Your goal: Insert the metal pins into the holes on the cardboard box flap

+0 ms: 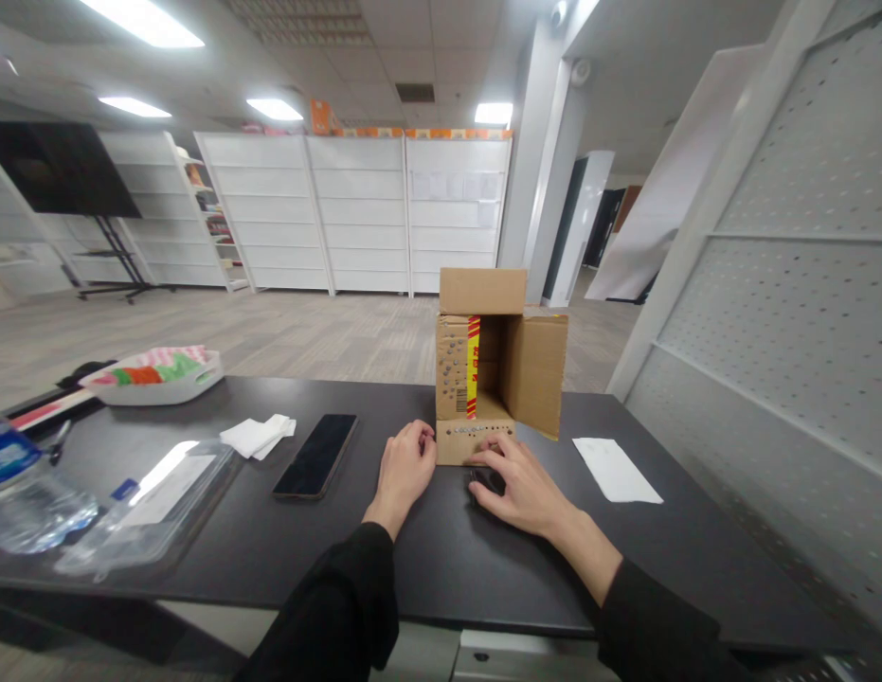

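A brown cardboard box [455,369] stands on the dark table with its front open. Its left panel carries scattered round metal heads and a yellow-red tape strip. The front lower flap [459,450] lies toward me, with a row of holes, several filled with silvery heads. At that flap's left edge rests my left hand [406,466], its fingers curled in; whatever they may grip is hidden. My right hand [515,478] reaches over the flap's right part, thumb and fingers apart. A small dark thing, too small to name, shows between thumb and index finger.
Left of my hands lie a black phone [316,457], white tissues [258,437], a clear plastic case [171,502] and a water bottle [32,497]. A white basket [156,386] stands farther back. On the right are a white paper [617,470] and a perforated panel [802,284].
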Available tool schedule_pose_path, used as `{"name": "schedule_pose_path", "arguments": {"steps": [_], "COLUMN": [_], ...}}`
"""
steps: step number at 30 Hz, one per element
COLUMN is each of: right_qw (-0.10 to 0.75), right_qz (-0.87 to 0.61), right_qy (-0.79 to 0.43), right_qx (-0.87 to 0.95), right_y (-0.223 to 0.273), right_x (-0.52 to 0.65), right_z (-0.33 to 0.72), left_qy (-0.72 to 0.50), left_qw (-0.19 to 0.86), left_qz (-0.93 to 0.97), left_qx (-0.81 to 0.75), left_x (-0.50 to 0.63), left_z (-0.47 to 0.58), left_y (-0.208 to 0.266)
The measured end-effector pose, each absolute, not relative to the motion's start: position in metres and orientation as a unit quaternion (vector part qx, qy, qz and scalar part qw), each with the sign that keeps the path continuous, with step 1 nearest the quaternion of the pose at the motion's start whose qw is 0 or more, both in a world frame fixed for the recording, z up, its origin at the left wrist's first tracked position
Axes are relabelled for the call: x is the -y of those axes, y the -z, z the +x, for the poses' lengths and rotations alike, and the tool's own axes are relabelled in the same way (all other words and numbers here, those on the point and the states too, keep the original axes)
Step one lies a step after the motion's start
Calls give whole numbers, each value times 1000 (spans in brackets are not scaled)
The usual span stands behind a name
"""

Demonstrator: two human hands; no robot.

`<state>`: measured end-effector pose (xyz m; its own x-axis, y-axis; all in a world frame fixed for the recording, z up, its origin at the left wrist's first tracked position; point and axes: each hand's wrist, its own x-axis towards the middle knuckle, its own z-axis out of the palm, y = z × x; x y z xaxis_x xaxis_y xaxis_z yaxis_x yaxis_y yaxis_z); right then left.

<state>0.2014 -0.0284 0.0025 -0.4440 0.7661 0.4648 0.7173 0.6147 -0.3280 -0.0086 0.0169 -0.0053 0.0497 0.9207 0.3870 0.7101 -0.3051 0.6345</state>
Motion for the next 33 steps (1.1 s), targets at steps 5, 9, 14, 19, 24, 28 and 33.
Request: {"name": "schedule_pose_path", "arguments": {"steps": [5,9,14,19,24,28,33], "right_qw": [231,211,200,201,208,213,222], "right_qz": [-447,-453,-460,-463,-458,-447,-435], "right_qy": [-47,-51,-58,-61,-54,-41,-32], "right_qx": [863,865,863,861,863,868,872], "right_y": [-2,-4,-6,-4,-3,-4,-4], "right_x": [35,36,36,35,34,33,32], "right_z": [201,200,199,198,198,198,197], "left_qy": [-381,-384,-383,-378,-383,-381,-379], "left_qw": [135,126,135,136,139,136,135], "left_qz": [713,714,712,711,711,712,712], "left_qx": [-573,-571,-573,-577,-573,-574,-576], "left_x": [-16,-17,-16,-16,-16,-15,-16], "left_z": [-9,-9,-8,-8,-8,-8,-8], "left_y": [5,6,5,4,4,3,4]}}
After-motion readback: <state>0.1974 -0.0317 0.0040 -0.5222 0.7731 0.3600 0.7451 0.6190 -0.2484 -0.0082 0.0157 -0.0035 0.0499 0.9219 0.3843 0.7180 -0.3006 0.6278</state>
